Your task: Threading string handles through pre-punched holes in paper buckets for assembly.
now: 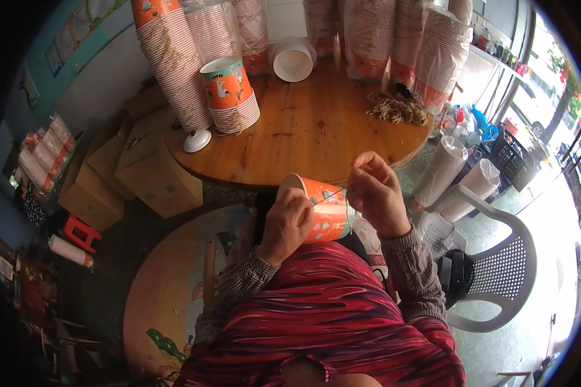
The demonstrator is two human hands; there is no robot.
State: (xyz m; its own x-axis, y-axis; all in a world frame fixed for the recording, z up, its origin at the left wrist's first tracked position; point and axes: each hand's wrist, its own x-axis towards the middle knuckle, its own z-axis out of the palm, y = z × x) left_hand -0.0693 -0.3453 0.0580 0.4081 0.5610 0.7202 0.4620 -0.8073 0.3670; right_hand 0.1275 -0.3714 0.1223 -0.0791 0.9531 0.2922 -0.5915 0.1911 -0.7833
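Observation:
An orange paper bucket [332, 226] with printed figures and a green band lies on its side at my lap, just below the table edge. My left hand [287, 222] is closed beside its white-rimmed end, with the fingertips pinching one end of a thin string [330, 195]. From there the string runs taut across the bucket's upper side to my right hand [379, 195]. The right fingers are pinched together, raised over the bucket's green-banded end. Whether the left palm also rests on the bucket is hidden.
A round wooden table [303, 138] carries tall bucket stacks [174, 71], a shorter stack [234, 97], a white bucket lying open [293, 62], a bundle of twine [397, 109] and a white lid [197, 140]. Cardboard boxes [158, 174] stand left; a grey plastic chair [503, 271] stands right.

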